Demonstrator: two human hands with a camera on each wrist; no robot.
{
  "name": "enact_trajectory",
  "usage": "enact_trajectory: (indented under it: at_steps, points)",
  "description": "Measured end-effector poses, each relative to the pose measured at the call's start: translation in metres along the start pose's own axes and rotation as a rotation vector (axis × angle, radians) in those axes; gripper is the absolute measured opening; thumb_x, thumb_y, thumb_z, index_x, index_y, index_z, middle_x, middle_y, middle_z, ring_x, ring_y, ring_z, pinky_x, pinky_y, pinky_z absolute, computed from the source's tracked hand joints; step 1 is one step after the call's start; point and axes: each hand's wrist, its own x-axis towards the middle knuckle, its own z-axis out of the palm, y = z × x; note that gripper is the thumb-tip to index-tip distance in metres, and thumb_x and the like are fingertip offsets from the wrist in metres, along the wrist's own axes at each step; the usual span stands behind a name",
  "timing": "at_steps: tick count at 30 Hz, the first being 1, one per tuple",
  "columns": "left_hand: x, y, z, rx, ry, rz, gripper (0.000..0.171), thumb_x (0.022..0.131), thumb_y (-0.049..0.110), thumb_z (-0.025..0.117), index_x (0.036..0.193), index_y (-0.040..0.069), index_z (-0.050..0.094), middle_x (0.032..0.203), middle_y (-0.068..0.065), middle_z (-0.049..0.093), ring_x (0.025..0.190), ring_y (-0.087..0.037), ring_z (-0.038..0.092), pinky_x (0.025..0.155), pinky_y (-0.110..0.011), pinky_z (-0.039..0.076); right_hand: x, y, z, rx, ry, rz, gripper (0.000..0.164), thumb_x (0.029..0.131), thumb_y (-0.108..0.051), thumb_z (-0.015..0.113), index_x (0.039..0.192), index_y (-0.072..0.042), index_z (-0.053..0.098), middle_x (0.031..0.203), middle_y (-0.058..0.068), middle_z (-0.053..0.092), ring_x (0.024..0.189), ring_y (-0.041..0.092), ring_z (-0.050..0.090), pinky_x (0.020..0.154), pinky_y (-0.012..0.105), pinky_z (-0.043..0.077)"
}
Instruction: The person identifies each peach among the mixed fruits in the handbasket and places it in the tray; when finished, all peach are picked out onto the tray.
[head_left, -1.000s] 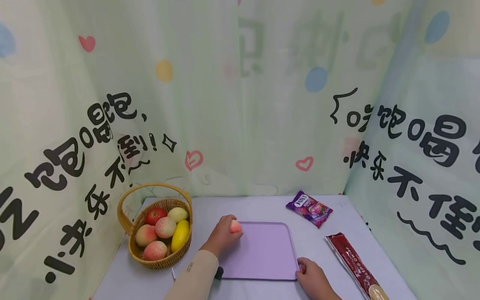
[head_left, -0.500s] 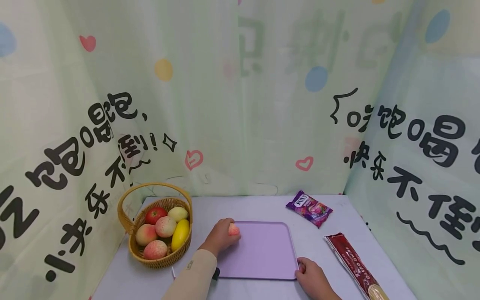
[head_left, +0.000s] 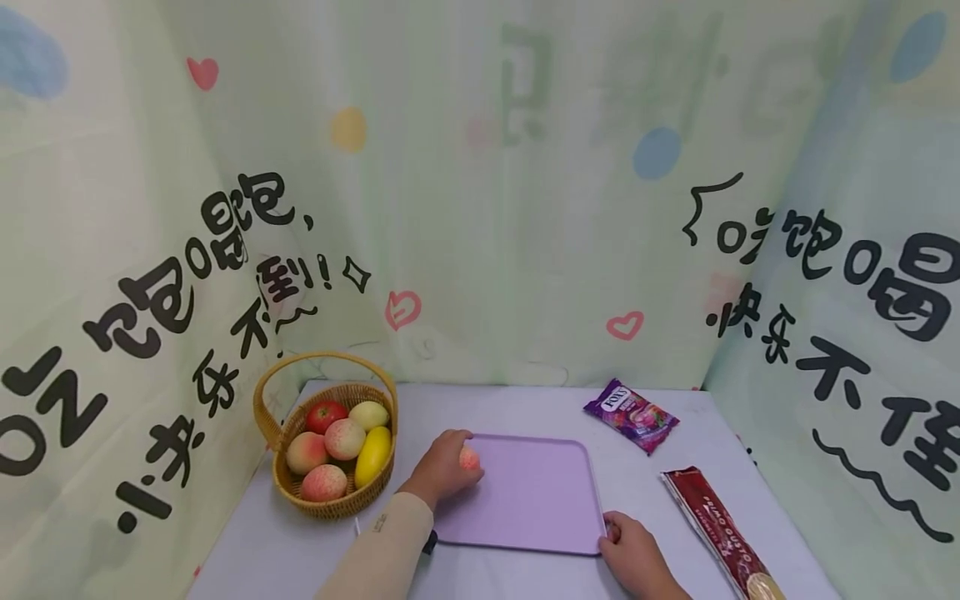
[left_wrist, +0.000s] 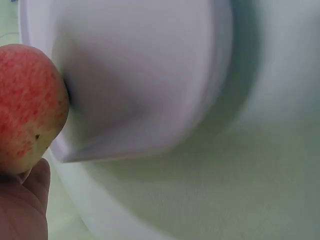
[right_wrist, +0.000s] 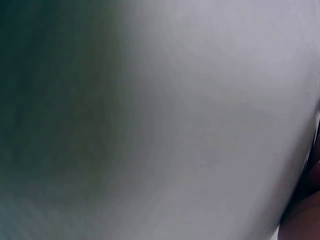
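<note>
My left hand (head_left: 442,468) grips a pinkish-red speckled peach (head_left: 469,458) over the left part of a flat lilac tray (head_left: 532,496). In the left wrist view the peach (left_wrist: 30,107) shows large, close over the tray's surface (left_wrist: 150,45), with part of the hand (left_wrist: 22,212) below it. At the tray's near right corner, my right hand (head_left: 636,552) pinches the edge between thumb and curled fingers. The right wrist view is mostly a blurred pale surface, with a bit of the hand (right_wrist: 302,217) at its right side.
A wicker basket (head_left: 352,506) with a tall handle stands left of the tray, holding peaches, a red apple (head_left: 326,416), a yellow fruit (head_left: 372,457) and other fruit. To the right lie a purple FOX'S candy bag (head_left: 632,415) and a long dark-red packet (head_left: 716,525). Printed curtains surround the table.
My left hand has lowered the peach slightly and drawn it a little left over the tray. The head view has turned a bit left. My right hand stays at the tray's corner.
</note>
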Motion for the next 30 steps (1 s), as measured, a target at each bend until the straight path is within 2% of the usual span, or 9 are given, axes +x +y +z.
enact_trajectory:
  at_steps: [3, 10, 15, 21, 26, 30]
  points:
    - [-0.001, -0.001, -0.003, -0.003, -0.014, 0.007, 0.067, 0.083, 0.036, 0.083, 0.14, 0.014, 0.057, 0.143, -0.009, 0.056, 0.125, -0.026, 0.055, 0.113, -0.047, 0.045, 0.0, -0.001, 0.0, -0.004, 0.002, 0.0, 0.047, 0.09, -0.006, 0.066, 0.131, 0.016, 0.057, 0.08, 0.005, 0.055, 0.074, 0.018, 0.05, 0.066, 0.031, 0.044]
    - [-0.007, -0.003, -0.006, 0.057, -0.036, 0.021, 0.067, 0.083, 0.038, 0.082, 0.141, 0.015, 0.057, 0.143, -0.006, 0.057, 0.126, -0.023, 0.056, 0.113, -0.045, 0.045, -0.001, 0.0, 0.002, -0.003, -0.016, 0.003, 0.048, 0.09, -0.007, 0.066, 0.132, 0.016, 0.056, 0.08, 0.005, 0.055, 0.074, 0.018, 0.05, 0.065, 0.031, 0.043]
    - [-0.007, 0.007, -0.014, 0.076, -0.065, 0.064, 0.069, 0.081, 0.038, 0.084, 0.14, 0.015, 0.058, 0.144, -0.006, 0.057, 0.125, -0.023, 0.056, 0.112, -0.044, 0.046, 0.0, 0.001, 0.001, -0.011, 0.011, -0.023, 0.047, 0.09, -0.007, 0.065, 0.131, 0.015, 0.057, 0.08, 0.004, 0.055, 0.074, 0.018, 0.05, 0.063, 0.03, 0.042]
    - [-0.009, 0.018, -0.021, 0.105, -0.11, 0.071, 0.07, 0.081, 0.038, 0.086, 0.141, 0.018, 0.058, 0.144, -0.001, 0.056, 0.125, -0.019, 0.055, 0.111, -0.041, 0.047, 0.001, 0.002, 0.0, -0.01, 0.022, -0.035, 0.046, 0.09, -0.007, 0.065, 0.13, 0.014, 0.058, 0.08, 0.004, 0.055, 0.074, 0.017, 0.049, 0.061, 0.028, 0.041]
    - [-0.014, 0.024, -0.026, 0.119, -0.134, 0.084, 0.065, 0.082, 0.037, 0.085, 0.139, 0.019, 0.059, 0.143, 0.001, 0.056, 0.125, -0.019, 0.054, 0.108, -0.041, 0.049, 0.002, 0.002, 0.0, -0.005, 0.01, -0.023, 0.047, 0.09, -0.007, 0.065, 0.131, 0.015, 0.057, 0.08, 0.004, 0.055, 0.074, 0.018, 0.05, 0.063, 0.03, 0.042]
    - [-0.019, 0.029, -0.03, 0.158, -0.145, 0.127, 0.061, 0.083, 0.038, 0.084, 0.136, 0.022, 0.06, 0.141, 0.001, 0.058, 0.125, -0.018, 0.055, 0.107, -0.041, 0.051, 0.001, 0.001, -0.001, -0.002, -0.003, -0.004, 0.048, 0.091, -0.008, 0.065, 0.131, 0.016, 0.056, 0.08, 0.005, 0.055, 0.074, 0.018, 0.05, 0.065, 0.031, 0.043]
